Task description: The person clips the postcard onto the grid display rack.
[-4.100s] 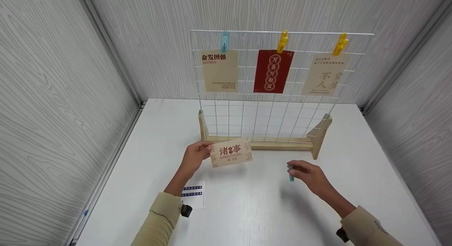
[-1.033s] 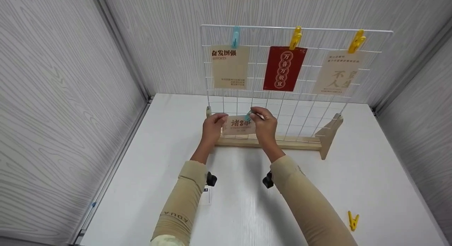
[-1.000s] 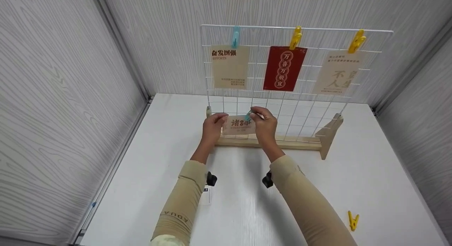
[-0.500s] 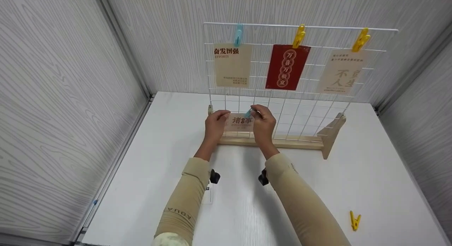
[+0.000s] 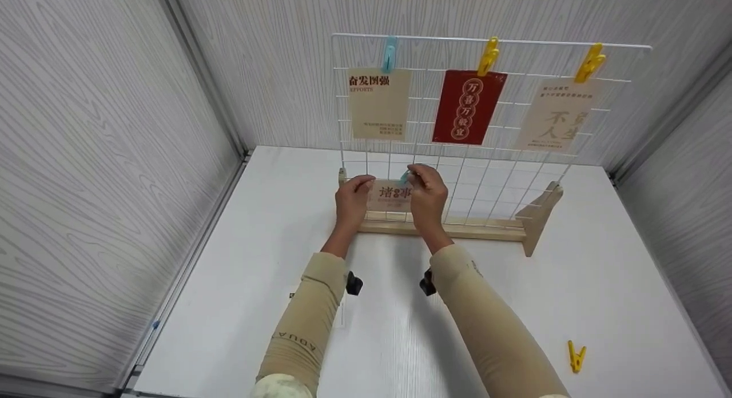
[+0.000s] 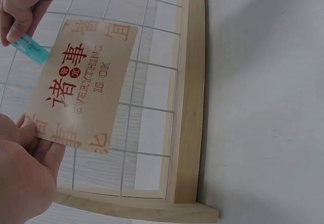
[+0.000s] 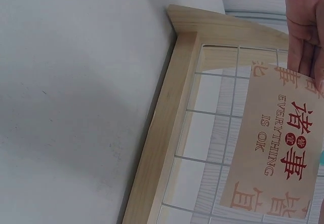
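My left hand pinches the left end of a pinkish-beige card printed "EVERYTHING IS OK" with red characters. The card stands against the lower part of a white wire grid. My right hand pinches a teal clip at the card's upper edge; whether the clip also bites a wire cannot be told. Higher on the grid hang a cream card under a light blue clip, a red card under a yellow clip, and a pale card under another yellow clip.
A wooden stand with a base bar carries the grid on the white table. A loose yellow clip lies at the front right. A white card is mostly hidden under my left forearm.
Since the oldest frame both hands have come together at the grid, bringing the card and teal clip to its lower left. Over the last second the card shifts only slightly.
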{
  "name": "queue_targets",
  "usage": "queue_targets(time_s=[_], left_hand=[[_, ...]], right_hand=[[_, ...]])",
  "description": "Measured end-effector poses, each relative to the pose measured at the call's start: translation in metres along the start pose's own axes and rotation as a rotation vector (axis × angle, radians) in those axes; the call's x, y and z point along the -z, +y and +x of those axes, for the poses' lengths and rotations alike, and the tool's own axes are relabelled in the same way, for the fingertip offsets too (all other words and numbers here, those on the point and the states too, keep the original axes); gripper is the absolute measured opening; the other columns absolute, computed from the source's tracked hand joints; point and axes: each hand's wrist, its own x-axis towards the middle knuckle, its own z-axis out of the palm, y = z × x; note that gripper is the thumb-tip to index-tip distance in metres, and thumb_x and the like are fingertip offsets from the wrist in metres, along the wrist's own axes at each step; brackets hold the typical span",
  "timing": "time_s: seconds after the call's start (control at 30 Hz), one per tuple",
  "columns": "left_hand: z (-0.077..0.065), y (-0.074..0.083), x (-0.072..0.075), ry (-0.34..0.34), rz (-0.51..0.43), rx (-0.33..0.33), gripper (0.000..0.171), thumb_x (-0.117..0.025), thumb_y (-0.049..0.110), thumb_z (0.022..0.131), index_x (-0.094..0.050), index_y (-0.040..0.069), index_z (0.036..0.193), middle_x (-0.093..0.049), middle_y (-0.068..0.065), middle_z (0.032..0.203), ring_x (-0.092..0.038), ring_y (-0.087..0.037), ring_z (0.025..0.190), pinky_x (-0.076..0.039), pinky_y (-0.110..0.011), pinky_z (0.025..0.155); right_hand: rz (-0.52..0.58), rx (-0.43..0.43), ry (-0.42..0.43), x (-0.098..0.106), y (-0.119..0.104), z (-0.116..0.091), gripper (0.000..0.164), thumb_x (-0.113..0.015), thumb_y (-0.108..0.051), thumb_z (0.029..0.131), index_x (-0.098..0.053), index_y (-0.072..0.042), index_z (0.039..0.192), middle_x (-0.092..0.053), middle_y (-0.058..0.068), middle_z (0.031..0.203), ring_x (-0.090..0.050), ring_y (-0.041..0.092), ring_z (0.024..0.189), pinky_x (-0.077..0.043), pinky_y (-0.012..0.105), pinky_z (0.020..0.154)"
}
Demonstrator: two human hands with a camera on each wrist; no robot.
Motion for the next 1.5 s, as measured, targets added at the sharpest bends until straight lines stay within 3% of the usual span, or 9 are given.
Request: queue_targets(time_s=[0.3, 0.53, 0.8, 1.1, 1.5], left_hand=[[-0.001, -0.004, -0.001, 0.06, -0.032, -0.019, 0.019, -0.064, 0.013, 0.098, -0.074, 0.001, 0.108, -0.075, -0.012, 0.109, -0.07, -0.023, 0.105, -0.056, -0.034, 0.094], [0.0, -0.007, 0.0, 0.077, -0.078, 0.03, 0.018, -0.064, 0.011, 0.098, -0.074, -0.002, 0.107, -0.075, -0.013, 0.106, -0.069, -0.022, 0.103, -0.056, -0.033, 0.092], [0.0, -0.002, -0.004, 0.101, -0.108, 0.002, 0.022, -0.065, 0.014, 0.096, -0.074, -0.003, 0.107, -0.074, -0.016, 0.107, -0.068, -0.024, 0.105, -0.055, -0.035, 0.094], [-0.003, 0.002, -0.014, 0.138, 0.01, 0.037, 0.022, -0.059, 0.012, 0.101, -0.074, 0.002, 0.114, -0.074, -0.01, 0.117, -0.069, -0.02, 0.11, -0.057, -0.032, 0.091], [-0.009, 0.004, -0.021, 0.154, 0.088, 0.005, 0.024, -0.056, 0.012, 0.102, -0.073, 0.004, 0.117, -0.073, -0.007, 0.121, -0.066, -0.018, 0.12, -0.052, -0.028, 0.101]], right_hand=[[-0.081, 0.011, -0.018, -0.008, 0.029, 0.001, 0.018, -0.065, 0.009, 0.091, -0.075, 0.003, 0.105, -0.071, 0.014, 0.108, -0.064, 0.023, 0.102, -0.052, 0.021, 0.084], [-0.075, 0.061, -0.05, -0.008, 0.031, 0.001, 0.017, -0.065, 0.003, 0.094, -0.075, 0.001, 0.107, -0.071, 0.012, 0.111, -0.064, 0.021, 0.105, -0.053, 0.023, 0.085], [-0.093, 0.058, -0.059, -0.007, 0.03, 0.002, 0.018, -0.064, 0.004, 0.095, -0.075, 0.0, 0.109, -0.07, 0.011, 0.113, -0.064, 0.02, 0.107, -0.054, 0.025, 0.087], [-0.157, 0.075, -0.063, -0.007, 0.031, 0.002, 0.017, -0.064, 0.002, 0.095, -0.074, 0.001, 0.11, -0.071, 0.012, 0.113, -0.065, 0.021, 0.107, -0.056, 0.028, 0.088], [-0.165, 0.065, -0.063, -0.009, 0.032, 0.0, 0.019, -0.063, 0.004, 0.095, -0.074, 0.002, 0.11, -0.072, 0.012, 0.114, -0.066, 0.023, 0.107, -0.056, 0.03, 0.088]])
